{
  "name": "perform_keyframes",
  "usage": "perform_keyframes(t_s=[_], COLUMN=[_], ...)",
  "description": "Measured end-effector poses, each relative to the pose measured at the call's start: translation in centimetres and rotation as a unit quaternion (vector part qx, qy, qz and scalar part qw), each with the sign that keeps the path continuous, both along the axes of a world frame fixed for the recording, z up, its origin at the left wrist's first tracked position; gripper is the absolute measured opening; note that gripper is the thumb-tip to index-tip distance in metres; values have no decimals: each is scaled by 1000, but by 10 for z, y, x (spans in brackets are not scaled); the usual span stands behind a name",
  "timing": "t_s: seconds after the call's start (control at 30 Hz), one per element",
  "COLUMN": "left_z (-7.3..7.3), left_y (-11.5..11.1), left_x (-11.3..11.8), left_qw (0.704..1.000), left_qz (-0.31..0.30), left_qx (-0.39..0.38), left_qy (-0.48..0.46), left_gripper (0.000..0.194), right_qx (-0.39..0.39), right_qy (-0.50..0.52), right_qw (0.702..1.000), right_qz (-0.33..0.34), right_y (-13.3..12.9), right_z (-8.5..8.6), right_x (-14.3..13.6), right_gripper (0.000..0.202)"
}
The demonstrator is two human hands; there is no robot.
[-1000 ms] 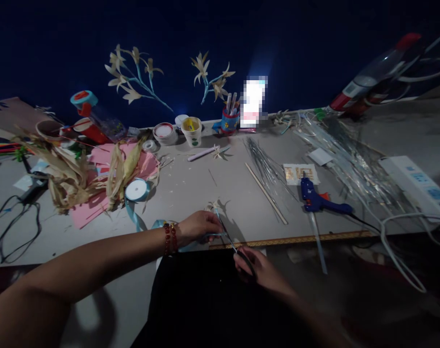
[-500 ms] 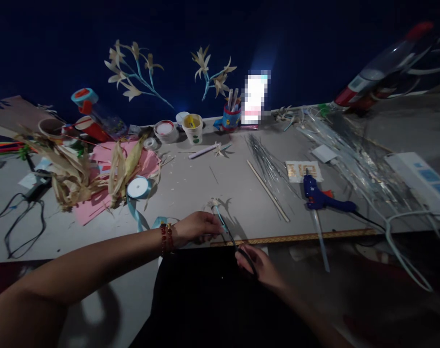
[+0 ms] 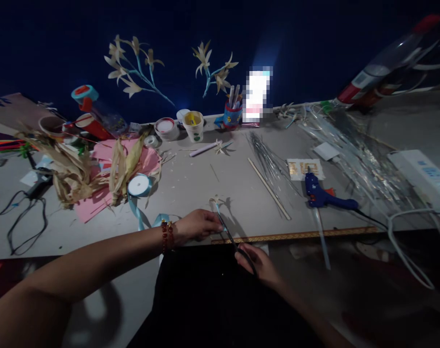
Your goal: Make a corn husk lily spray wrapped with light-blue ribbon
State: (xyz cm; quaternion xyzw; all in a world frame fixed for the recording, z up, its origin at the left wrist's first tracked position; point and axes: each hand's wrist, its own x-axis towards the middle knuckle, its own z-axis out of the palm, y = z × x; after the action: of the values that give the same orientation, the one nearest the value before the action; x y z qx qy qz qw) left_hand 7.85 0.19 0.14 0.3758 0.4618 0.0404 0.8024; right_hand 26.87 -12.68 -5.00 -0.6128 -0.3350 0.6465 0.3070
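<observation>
My left hand (image 3: 204, 225) pinches a small flower stem (image 3: 218, 209) wrapped in light blue ribbon, its pale petals pointing away from me. Black scissors (image 3: 230, 236) are in my right hand (image 3: 258, 263), with their blades reaching to the stem beside my left fingertips. Whether the blades touch the stem is too small to tell. Left of my hand, light blue ribbon (image 3: 135, 212) trails from its spool (image 3: 139, 185). A thin stick (image 3: 214, 172) lies beyond the flower.
At right lie a blue glue gun (image 3: 327, 195), silvery wires (image 3: 269, 159), a wooden stick (image 3: 269, 188) and a white power strip (image 3: 425, 176). Dried husks (image 3: 73, 176) rest on pink paper (image 3: 93, 205) at left. Cups (image 3: 193, 133) and a lit phone (image 3: 255, 96) stand behind.
The view has shifted slightly. Both hands keep nearly the same place, still holding the stem and the scissors; the scissor blades look more closed together.
</observation>
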Motion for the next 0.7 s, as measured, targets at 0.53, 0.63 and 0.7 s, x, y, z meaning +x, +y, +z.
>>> perform_keyframes(t_s=[0.53, 0.63, 0.7], left_z=[10, 12, 14], left_y=[-1, 0, 1], left_x=[3, 2, 2], left_qw=[1000, 1000, 1000], left_qz=[-12, -17, -19], left_qx=[6, 0, -3], left_qy=[20, 13, 6], left_gripper=[21, 18, 16], right_qx=[58, 58, 62], right_qy=[-3, 5, 0], right_qw=[998, 998, 998], right_qz=[12, 0, 1], right_y=[4, 5, 6], right_z=[6, 7, 8], right_x=[4, 3, 3], right_gripper=[49, 50, 50])
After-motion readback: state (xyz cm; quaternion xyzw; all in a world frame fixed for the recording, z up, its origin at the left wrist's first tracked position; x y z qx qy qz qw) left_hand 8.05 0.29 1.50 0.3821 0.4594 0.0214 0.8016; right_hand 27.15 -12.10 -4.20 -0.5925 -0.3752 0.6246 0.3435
